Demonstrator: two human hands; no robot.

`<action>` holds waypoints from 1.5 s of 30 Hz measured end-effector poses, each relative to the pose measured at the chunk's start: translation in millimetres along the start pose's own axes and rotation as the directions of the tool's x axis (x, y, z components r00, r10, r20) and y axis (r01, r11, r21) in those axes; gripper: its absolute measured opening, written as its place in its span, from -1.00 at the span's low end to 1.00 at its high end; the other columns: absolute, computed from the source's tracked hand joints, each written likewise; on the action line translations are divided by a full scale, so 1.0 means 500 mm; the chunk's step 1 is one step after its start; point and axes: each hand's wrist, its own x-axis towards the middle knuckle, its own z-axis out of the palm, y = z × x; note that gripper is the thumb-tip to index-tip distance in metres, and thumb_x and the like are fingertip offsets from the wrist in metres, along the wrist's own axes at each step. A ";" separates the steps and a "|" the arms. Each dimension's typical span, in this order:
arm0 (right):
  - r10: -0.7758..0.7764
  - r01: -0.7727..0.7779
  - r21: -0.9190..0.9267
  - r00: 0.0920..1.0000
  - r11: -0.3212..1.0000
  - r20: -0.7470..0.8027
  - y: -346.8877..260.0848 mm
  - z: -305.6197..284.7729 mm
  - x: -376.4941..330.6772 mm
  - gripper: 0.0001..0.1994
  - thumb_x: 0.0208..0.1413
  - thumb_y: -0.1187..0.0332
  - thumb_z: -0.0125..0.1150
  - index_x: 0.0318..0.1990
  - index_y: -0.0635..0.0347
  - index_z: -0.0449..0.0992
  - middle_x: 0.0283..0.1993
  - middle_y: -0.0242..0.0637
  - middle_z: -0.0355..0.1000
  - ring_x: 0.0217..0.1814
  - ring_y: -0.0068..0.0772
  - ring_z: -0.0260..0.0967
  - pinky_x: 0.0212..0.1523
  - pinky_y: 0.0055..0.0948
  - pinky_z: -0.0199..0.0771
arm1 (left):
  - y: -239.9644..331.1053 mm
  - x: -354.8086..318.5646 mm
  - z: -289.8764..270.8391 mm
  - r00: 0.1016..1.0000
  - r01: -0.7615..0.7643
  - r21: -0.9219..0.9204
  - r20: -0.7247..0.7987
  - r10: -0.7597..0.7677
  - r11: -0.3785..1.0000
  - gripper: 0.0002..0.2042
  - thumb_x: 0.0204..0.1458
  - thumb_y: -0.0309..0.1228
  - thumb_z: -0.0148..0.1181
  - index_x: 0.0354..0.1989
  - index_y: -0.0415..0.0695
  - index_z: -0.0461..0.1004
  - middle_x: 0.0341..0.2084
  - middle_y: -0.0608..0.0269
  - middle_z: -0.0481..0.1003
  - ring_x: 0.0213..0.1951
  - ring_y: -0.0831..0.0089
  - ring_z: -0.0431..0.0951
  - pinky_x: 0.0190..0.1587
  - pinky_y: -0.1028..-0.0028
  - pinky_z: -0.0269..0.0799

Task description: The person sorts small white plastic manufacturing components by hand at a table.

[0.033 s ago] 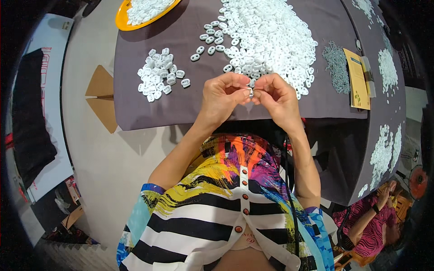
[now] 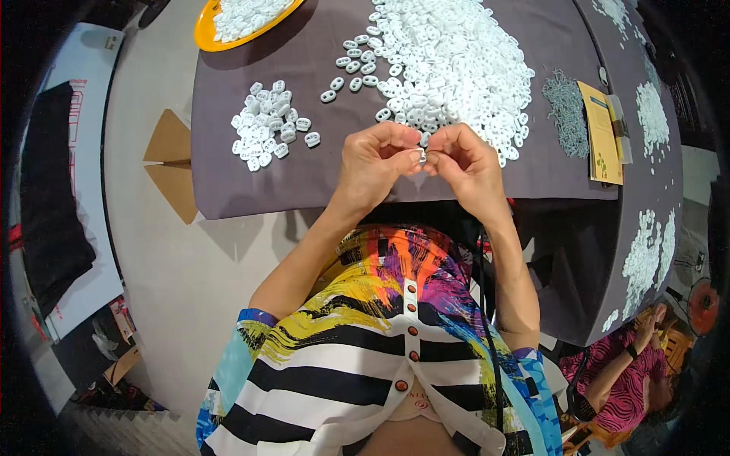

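Observation:
My left hand (image 2: 371, 166) and my right hand (image 2: 470, 169) meet above the near edge of the table. Thumbs and fingertips of both are pinched around one small white plastic piece (image 2: 422, 154), most of it hidden by the fingers. Whether a second part is in the pinch, I cannot tell. Just beyond my fingers spreads a large heap of white oval two-hole plastic pieces (image 2: 456, 68). A smaller pile of similar white pieces (image 2: 262, 125) lies to the left. Right of the heap is a pile of tiny grey metal parts (image 2: 567, 114), too small to name.
A yellow-orange plate (image 2: 204, 30) of white pieces stands at the far left of the grey-covered table (image 2: 327, 178). A yellow booklet (image 2: 601, 137) lies right of the metal parts. More white pieces (image 2: 646, 254) cover another table, where a person in pink (image 2: 627, 372) sits.

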 end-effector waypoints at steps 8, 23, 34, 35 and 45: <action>-0.127 0.143 -0.313 0.989 0.939 0.069 -0.012 -0.003 0.004 -0.89 -0.05 0.68 -0.06 -0.36 0.33 0.33 -0.42 -0.38 0.35 -0.41 -0.64 0.32 -0.38 -0.65 0.36 | 0.006 -0.001 0.006 1.000 0.001 0.044 0.022 -0.002 0.999 -0.84 -0.12 -0.66 0.13 -0.31 -0.31 0.42 -0.48 0.25 0.47 -0.47 0.59 0.47 -0.40 0.63 0.43; 0.010 -0.010 -0.246 1.000 0.969 -0.002 0.052 0.045 0.007 -0.91 -0.02 0.65 -0.01 -0.34 0.30 0.35 -0.45 -0.43 0.35 -0.40 -0.68 0.30 -0.40 -0.69 0.33 | -0.041 -0.035 -0.056 0.971 0.233 -0.116 -0.031 -0.238 0.966 -0.88 -0.04 -0.53 0.11 -0.33 -0.31 0.42 -0.52 0.23 0.47 -0.53 0.56 0.48 -0.46 0.61 0.46; -0.347 0.334 -0.863 0.916 0.379 0.202 0.049 0.079 0.089 -0.91 -0.17 0.55 0.15 -0.44 0.22 0.40 -0.51 -0.22 0.25 -0.48 -0.16 0.27 -0.48 -0.34 0.28 | -0.043 -0.036 -0.101 0.962 0.085 -0.283 -0.225 -0.153 0.955 -0.90 -0.02 -0.54 0.05 -0.36 -0.31 0.36 -0.58 0.25 0.41 -0.62 0.54 0.47 -0.57 0.61 0.45; -0.352 0.333 -0.874 0.913 0.353 0.205 0.050 0.082 0.091 -0.89 -0.19 0.54 0.17 -0.44 0.22 0.41 -0.49 -0.22 0.25 -0.46 -0.16 0.28 -0.48 -0.33 0.29 | -0.045 -0.036 -0.103 0.961 0.081 -0.288 -0.232 -0.151 0.954 -0.90 -0.02 -0.54 0.05 -0.36 -0.31 0.36 -0.58 0.25 0.41 -0.62 0.54 0.47 -0.57 0.61 0.45; -0.277 0.305 -0.889 0.936 0.341 0.215 0.039 0.081 0.099 -0.85 -0.21 0.54 0.18 -0.40 0.23 0.40 -0.46 -0.22 0.26 -0.42 -0.16 0.29 -0.47 -0.31 0.29 | -0.046 -0.035 -0.108 0.967 0.140 -0.241 -0.175 -0.185 0.960 -0.89 -0.02 -0.51 0.08 -0.33 -0.26 0.38 -0.59 0.29 0.42 -0.61 0.57 0.45 -0.55 0.61 0.43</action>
